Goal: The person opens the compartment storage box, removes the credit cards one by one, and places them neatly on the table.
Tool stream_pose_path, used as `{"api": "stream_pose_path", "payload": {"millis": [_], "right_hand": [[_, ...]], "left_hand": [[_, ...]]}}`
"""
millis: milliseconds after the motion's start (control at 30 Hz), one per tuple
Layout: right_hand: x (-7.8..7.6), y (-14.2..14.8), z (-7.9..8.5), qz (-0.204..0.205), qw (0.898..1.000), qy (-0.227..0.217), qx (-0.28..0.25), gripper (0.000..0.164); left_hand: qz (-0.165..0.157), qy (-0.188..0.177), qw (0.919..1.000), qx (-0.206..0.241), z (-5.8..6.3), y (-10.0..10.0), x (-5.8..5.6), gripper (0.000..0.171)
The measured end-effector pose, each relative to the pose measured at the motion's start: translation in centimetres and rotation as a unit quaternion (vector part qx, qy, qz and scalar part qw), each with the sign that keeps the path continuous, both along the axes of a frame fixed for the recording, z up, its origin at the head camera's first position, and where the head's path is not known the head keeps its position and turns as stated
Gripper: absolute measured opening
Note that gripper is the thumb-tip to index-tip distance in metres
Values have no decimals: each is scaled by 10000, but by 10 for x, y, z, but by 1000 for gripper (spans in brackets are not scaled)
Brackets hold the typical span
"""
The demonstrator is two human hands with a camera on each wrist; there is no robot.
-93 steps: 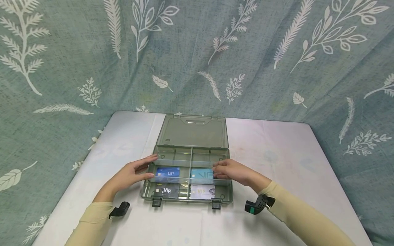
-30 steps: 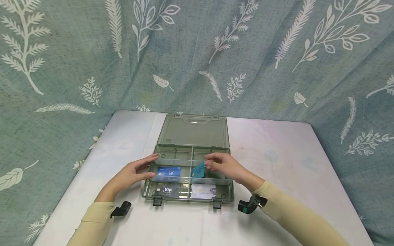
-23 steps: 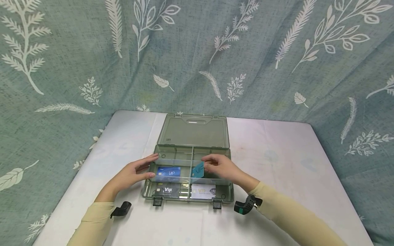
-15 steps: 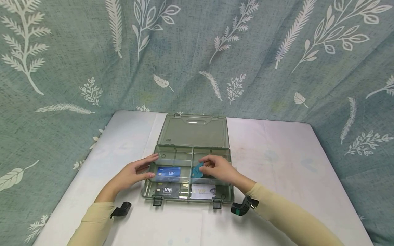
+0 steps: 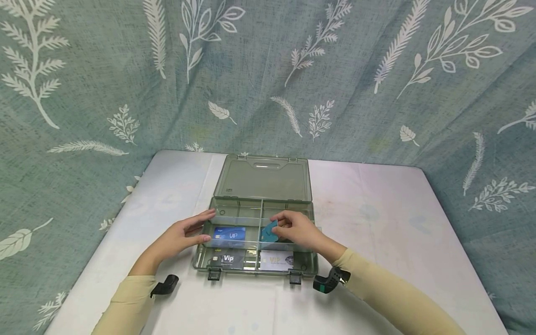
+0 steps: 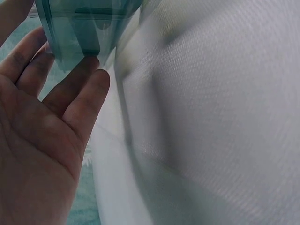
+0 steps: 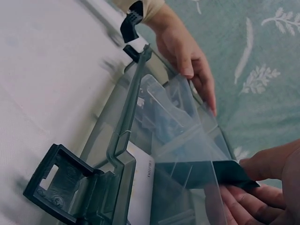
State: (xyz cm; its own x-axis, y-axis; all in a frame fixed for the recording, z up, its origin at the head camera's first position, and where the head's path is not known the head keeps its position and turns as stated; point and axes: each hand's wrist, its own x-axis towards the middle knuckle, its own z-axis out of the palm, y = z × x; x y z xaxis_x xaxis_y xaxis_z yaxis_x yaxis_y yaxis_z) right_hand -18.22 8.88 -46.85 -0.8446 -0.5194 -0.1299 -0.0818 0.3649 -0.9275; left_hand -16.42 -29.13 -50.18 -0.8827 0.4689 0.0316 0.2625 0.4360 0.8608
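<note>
A translucent grey-green compartment box (image 5: 251,272) stands on the table with its lid (image 5: 264,180) folded back. My right hand (image 5: 303,231) reaches into the middle right compartment and pinches a teal VIP card (image 5: 268,232) between thumb and fingers, its right side raised. In the right wrist view the thumb presses on top of the teal card (image 7: 229,172), fingers beneath. My left hand (image 5: 181,235) spreads along the box's left side, fingertips at the wall, thumb apart. A blue VIP card (image 5: 230,233) lies in the middle left compartment.
In the front row lie a black Vip card (image 5: 227,260) at left and a white card (image 5: 276,260) at right. Clear dividers (image 5: 261,209) part the compartments. Two latches (image 5: 295,278) hang at the front. A leaf-patterned cloth (image 5: 268,93) hangs behind the table (image 5: 368,204).
The teal card lay flat 3.1 s ago; its right side then came up in my right hand. That hand has moved left. My left hand has kept its place.
</note>
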Motion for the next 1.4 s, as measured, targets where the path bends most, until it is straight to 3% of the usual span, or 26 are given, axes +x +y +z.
{"api": "stream_pose_path", "payload": {"millis": [533, 1400], "right_hand": [[2, 4, -1, -215, 9990, -330, -203, 35], [3, 24, -1, -387, 9992, -27, 33, 31]], "left_hand": [[-50, 48, 10000, 18, -2, -1, 2, 66], [-59, -70, 9999, 50, -3, 0, 1, 67]]}}
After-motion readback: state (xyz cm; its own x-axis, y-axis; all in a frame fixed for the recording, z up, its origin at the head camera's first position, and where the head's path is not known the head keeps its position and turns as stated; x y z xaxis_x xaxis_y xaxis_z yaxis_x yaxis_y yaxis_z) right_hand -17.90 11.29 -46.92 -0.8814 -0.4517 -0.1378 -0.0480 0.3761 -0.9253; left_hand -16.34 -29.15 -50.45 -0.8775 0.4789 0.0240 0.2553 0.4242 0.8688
